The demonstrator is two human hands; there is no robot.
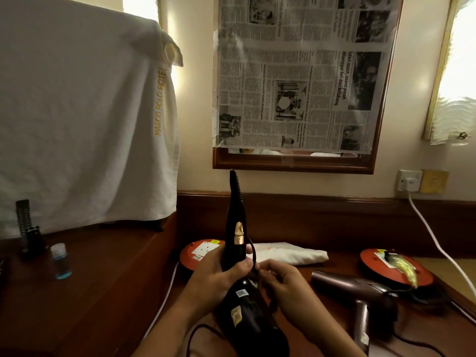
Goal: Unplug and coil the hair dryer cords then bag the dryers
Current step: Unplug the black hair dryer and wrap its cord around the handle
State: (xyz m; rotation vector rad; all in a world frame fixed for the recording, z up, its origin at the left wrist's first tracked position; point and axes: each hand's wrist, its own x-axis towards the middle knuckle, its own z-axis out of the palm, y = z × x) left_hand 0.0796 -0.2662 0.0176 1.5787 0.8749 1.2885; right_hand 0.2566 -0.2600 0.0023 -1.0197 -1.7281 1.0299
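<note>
My left hand (219, 271) grips the handle of a black hair dryer (235, 240), which points up with its body (252, 320) low in front of me. My right hand (280, 282) pinches the dryer's black cord (253, 251), which forms a small loop beside the handle. More black cord (198, 331) trails down near my left forearm. A second, brown hair dryer (360, 292) lies on the wooden desk (322, 338) to the right, its dark cord (417, 343) loose beside it. A white cloth bag (288, 255) lies folded behind my hands.
Two red round extension reels sit on the desk, one (198, 251) behind my left hand, another (391, 266) at the right. A white cable (438, 243) runs from a wall socket (409, 180). A small blue bottle (60, 261) stands left, under a hanging white towel (85, 119).
</note>
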